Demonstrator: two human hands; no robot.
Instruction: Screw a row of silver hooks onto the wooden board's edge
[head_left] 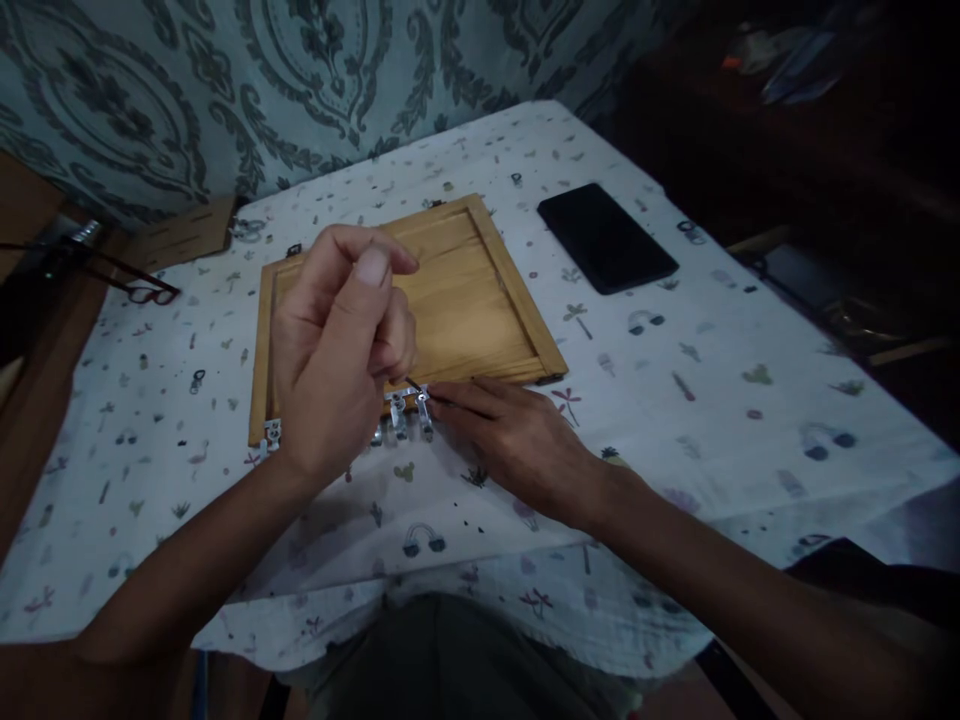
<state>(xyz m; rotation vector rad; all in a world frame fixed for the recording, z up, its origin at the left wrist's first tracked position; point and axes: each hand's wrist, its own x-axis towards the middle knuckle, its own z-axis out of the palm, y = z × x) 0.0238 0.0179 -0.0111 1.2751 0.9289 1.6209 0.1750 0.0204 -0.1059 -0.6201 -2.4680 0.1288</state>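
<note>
A wooden framed panel lies on the patterned cloth, with a row of small silvery metal hooks along its near edge. My left hand is closed above that edge, around a screwdriver-like tool. Only the tool's thin dark shaft shows below the fist, slanting down to the rightmost hook; its handle is hidden. My right hand lies low at the right, its fingertips pressed together against that same hook. A further metal hook piece sits at the panel's near left corner.
A black phone lies on the tablecloth right of the panel. Red-framed glasses and a flat brown cardboard piece are at the left. A patterned wall covering rises behind the table.
</note>
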